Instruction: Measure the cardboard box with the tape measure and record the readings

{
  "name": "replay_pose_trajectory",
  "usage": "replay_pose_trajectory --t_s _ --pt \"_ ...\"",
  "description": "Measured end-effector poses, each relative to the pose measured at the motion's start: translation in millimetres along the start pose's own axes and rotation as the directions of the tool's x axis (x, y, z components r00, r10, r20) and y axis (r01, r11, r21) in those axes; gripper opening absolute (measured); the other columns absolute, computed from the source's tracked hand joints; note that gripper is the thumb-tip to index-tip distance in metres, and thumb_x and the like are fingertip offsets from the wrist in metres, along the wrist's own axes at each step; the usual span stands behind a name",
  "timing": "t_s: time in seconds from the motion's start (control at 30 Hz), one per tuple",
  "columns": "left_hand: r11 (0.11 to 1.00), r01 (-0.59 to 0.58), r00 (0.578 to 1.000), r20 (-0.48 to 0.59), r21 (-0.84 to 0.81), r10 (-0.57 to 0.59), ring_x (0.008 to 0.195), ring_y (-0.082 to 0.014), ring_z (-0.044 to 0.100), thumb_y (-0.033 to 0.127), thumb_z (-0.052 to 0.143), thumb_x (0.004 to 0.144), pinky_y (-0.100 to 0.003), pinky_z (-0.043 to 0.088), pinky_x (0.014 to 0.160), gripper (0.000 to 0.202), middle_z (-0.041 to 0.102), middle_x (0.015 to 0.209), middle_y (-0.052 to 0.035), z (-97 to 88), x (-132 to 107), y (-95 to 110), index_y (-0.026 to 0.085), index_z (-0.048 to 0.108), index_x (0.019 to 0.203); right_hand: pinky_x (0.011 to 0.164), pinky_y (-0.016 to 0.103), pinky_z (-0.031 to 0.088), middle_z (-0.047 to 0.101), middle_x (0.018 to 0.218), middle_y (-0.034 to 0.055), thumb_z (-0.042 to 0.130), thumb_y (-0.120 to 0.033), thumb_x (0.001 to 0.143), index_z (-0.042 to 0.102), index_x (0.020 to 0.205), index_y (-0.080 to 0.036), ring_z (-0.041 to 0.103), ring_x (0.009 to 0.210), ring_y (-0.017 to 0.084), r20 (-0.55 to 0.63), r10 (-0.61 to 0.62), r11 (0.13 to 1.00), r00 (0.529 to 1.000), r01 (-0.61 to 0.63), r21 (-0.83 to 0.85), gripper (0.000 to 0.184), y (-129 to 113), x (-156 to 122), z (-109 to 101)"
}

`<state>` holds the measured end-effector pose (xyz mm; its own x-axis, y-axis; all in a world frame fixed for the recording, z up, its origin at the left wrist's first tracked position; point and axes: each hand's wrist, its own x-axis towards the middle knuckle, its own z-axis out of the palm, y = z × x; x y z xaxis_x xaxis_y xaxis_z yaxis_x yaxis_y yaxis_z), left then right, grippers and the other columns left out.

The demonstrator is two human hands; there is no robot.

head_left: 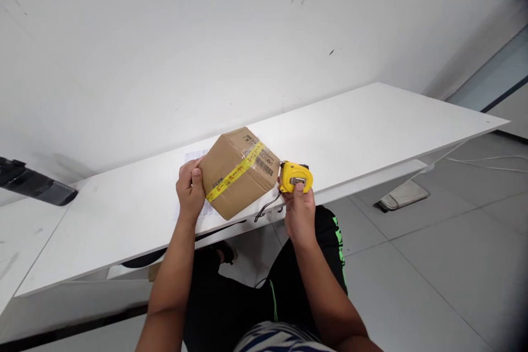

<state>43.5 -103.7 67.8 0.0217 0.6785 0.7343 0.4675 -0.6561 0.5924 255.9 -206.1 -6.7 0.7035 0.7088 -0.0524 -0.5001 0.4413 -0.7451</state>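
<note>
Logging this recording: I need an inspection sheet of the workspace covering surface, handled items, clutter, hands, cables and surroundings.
Surface: long, flat white tabletop.
Handled items: brown cardboard box with yellow printed tape, held tilted; yellow, rounded tape measure at the box's right end, contact unclear.
Clutter: white printed paper sheet, partly hidden by the box; black object at far left, unidentified.
Hands: left hand grips the box's left side; right hand holds the tape measure.
Cables: thin pale cable on the floor, right.
Surroundings: white wall with dark marks; grey tiled floor.
</note>
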Motion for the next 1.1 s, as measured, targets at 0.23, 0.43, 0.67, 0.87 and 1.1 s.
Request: replay_pose_trajectory --t_s 0.23,0.43,0.67,0.87,1.1 --pt "0.999 0.029 1.000 -0.009 0.032 -0.028 0.120 -0.0232 0.069 0.061 0.037 0.105 -0.042 0.054 0.106 0.054 0.075 0.126 -0.0115 12.0 -16.6 -4.8 0.023 0.071 0.124 0.096 0.048 0.058 0.067 0.140 0.0093 0.049 -0.082 0.089 0.057 0.138 -0.031 0.067 0.120 0.025 0.232 0.153 0.980 0.961 -0.178 0.088 0.071 6.1 -0.4 -0.1" --pt "0.998 0.038 0.989 0.141 0.049 -0.045 0.121 -0.0247 0.068 0.061 0.036 0.104 -0.043 0.053 0.105 0.054 0.072 0.129 -0.0136 29.5 -10.0 -6.0 0.022 0.064 0.129 0.098 0.049 0.056 0.071 0.131 0.0095 0.044 -0.084 0.088 0.064 0.130 -0.030 0.068 0.119 0.026 0.176 0.025 0.999 0.984 -0.031 0.032 0.072 4.8 -0.3 -6.6" --pt "0.960 0.278 0.874 0.404 0.042 -0.271 0.123 -0.0254 0.066 0.032 0.039 0.104 -0.045 0.052 0.105 0.036 0.072 0.129 -0.0138 77.2 4.2 2.0 0.020 0.059 0.131 0.099 0.044 0.056 0.072 0.120 0.0052 0.052 -0.077 0.089 0.062 0.126 -0.031 0.071 0.105 0.020 0.046 -0.207 0.974 0.977 0.210 -0.082 0.060 -1.4 -0.4 -22.6" --pt "0.958 0.287 0.947 0.152 -0.009 -0.282 0.132 -0.0242 0.062 0.030 0.051 0.098 -0.043 0.049 0.110 0.032 0.065 0.142 -0.0144 97.0 18.7 3.8 0.022 0.061 0.127 0.082 0.033 0.059 0.072 0.099 0.0036 0.064 -0.075 0.083 0.064 0.113 -0.024 0.070 0.087 0.017 0.024 -0.174 0.963 0.984 0.175 -0.203 0.059 0.6 -4.0 -33.0" --pt "0.962 0.251 0.937 0.279 -0.111 -0.212 0.077 -0.0167 0.064 0.055 0.047 0.102 -0.032 0.052 0.077 0.040 0.068 0.080 -0.0033 25.4 -17.8 83.7 0.022 0.065 0.088 0.055 0.029 0.056 0.068 0.081 0.0007 0.058 -0.095 0.070 0.061 0.117 -0.024 0.067 0.064 0.018 0.184 -0.145 0.976 0.972 0.171 -0.133 0.084 -25.7 -4.4 -17.7"
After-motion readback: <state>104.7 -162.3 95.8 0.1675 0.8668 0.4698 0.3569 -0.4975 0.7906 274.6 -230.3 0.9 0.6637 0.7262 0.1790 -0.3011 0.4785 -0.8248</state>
